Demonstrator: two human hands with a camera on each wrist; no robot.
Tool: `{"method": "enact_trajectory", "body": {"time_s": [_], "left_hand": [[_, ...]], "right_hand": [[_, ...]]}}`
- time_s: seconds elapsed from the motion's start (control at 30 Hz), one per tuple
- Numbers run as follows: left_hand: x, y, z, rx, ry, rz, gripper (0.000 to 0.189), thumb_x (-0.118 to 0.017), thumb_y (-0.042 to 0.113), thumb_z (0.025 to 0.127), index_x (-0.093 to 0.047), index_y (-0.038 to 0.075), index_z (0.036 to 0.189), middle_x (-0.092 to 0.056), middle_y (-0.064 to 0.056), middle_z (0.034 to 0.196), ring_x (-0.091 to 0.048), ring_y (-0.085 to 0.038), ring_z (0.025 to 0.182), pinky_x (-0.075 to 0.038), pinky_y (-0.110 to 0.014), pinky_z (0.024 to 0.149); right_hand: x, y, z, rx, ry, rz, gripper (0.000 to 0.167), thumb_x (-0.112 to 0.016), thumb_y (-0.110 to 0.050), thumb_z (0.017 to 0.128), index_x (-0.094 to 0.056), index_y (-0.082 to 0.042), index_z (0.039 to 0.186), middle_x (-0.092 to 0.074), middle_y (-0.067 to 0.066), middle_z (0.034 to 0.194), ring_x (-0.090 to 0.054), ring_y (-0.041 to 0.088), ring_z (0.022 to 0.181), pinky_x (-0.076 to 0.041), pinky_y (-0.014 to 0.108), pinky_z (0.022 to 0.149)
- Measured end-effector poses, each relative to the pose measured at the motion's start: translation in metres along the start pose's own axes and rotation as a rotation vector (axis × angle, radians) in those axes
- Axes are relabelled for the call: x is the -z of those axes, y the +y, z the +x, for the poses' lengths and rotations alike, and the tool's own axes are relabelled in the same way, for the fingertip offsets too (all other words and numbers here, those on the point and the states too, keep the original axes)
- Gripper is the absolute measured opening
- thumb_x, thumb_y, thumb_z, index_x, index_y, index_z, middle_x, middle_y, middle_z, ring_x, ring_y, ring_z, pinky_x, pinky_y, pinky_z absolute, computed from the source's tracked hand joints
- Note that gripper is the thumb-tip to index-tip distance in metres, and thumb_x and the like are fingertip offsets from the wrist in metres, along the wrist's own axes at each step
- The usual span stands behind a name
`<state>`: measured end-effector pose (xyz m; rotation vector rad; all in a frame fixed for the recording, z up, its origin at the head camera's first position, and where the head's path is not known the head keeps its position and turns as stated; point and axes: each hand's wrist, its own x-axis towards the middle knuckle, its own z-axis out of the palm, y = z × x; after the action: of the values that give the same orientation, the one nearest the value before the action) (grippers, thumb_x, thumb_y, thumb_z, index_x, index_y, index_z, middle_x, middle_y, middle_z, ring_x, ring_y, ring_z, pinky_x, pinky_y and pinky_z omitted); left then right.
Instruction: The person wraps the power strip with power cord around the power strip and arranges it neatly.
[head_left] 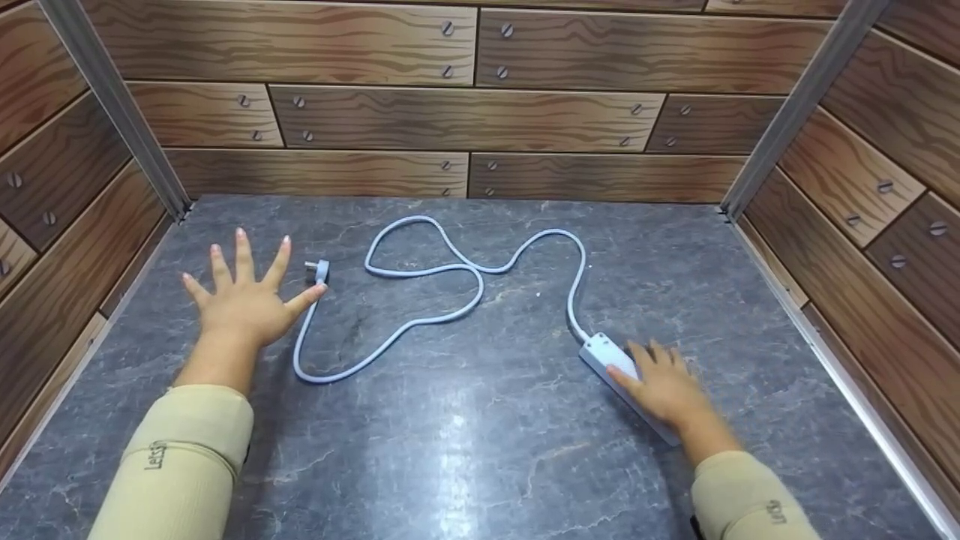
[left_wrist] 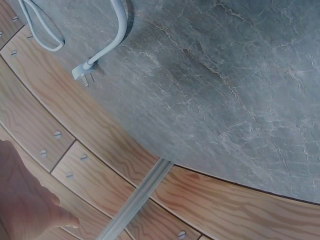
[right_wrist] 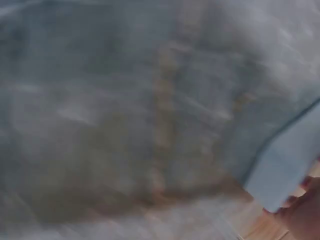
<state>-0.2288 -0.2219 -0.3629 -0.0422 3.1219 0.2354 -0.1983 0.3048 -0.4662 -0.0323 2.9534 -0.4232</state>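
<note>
A white power strip [head_left: 609, 355] lies slanted on the right side of the table. My right hand [head_left: 670, 386] grips it, thumb across the top and fingers along its far side. The right wrist view is blurred; there the strip [right_wrist: 282, 170] shows at the right edge beside the hand [right_wrist: 304, 215]. Its pale cord [head_left: 420, 322] winds leftward in loops to a plug [head_left: 322, 271] with metal prongs. My left hand [head_left: 247, 306] is spread wide with straight fingers, holding nothing, its thumb tip overlapping the cord just below the plug in the head view.
The dark marbled tabletop [head_left: 375, 450] is enclosed by wood-plank patterned walls [head_left: 465, 120] at the back and both sides. Grey metal posts [head_left: 120, 105] stand at the back corners. A bright light reflection lies on the front middle of the table.
</note>
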Motion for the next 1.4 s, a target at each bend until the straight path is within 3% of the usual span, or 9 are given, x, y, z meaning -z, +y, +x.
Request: {"method": "enact_trajectory", "body": {"time_s": [0.17, 0.4, 0.7, 0.97, 1.4], "left_hand": [[-0.004, -0.003, -0.001, 0.001, -0.009, -0.006, 0.091, -0.018, 0.083, 0.074, 0.007, 0.031, 0.145, 0.028, -0.022, 0.143, 0.028, -0.051, 0.123, 0.024, -0.071, 0.082], [-0.005, -0.004, -0.001, 0.003, -0.015, 0.0, 0.091, -0.015, 0.083, 0.074, 0.008, 0.032, 0.145, 0.029, -0.022, 0.143, 0.029, -0.05, 0.123, 0.023, -0.071, 0.082], [-0.003, -0.005, -0.001, -0.008, -0.015, -0.004, 0.091, -0.016, 0.083, 0.074, 0.006, 0.031, 0.145, 0.029, -0.022, 0.143, 0.029, -0.049, 0.123, 0.025, -0.07, 0.082], [-0.001, -0.006, -0.003, -0.011, -0.019, 0.011, 0.094, -0.012, 0.085, 0.071, 0.007, 0.032, 0.145, 0.029, -0.022, 0.143, 0.027, -0.051, 0.124, 0.023, -0.071, 0.082], [-0.002, 0.002, -0.002, -0.016, -0.044, 0.032, 0.097, -0.012, 0.086, 0.069, 0.006, 0.029, 0.146, 0.027, -0.022, 0.144, 0.028, -0.048, 0.125, 0.021, -0.071, 0.085]], "right_hand": [[-0.017, 0.005, -0.003, 0.042, 0.073, -0.015, 0.085, -0.053, -0.064, 0.079, -0.037, 0.002, 0.13, -0.029, 0.034, 0.136, -0.025, 0.053, 0.122, -0.026, 0.069, 0.089], [-0.019, 0.007, -0.002, 0.105, 0.146, -0.03, 0.063, -0.061, -0.043, 0.083, -0.043, 0.009, 0.113, -0.04, 0.033, 0.121, -0.036, 0.048, 0.113, -0.032, 0.06, 0.09], [-0.007, 0.005, -0.006, 0.132, 0.194, 0.013, 0.057, -0.063, -0.037, 0.083, -0.045, 0.01, 0.109, -0.046, 0.03, 0.112, -0.04, 0.043, 0.105, -0.035, 0.055, 0.088], [0.015, 0.003, -0.004, 0.082, 0.18, 0.045, 0.053, -0.06, -0.047, 0.083, -0.045, 0.001, 0.099, -0.056, 0.017, 0.088, -0.054, 0.032, 0.075, -0.042, 0.05, 0.065], [0.04, -0.008, -0.003, 0.107, 0.228, 0.051, 0.054, -0.057, -0.053, 0.083, -0.044, -0.003, 0.098, -0.057, 0.016, 0.084, -0.055, 0.031, 0.07, -0.043, 0.049, 0.058]]}}
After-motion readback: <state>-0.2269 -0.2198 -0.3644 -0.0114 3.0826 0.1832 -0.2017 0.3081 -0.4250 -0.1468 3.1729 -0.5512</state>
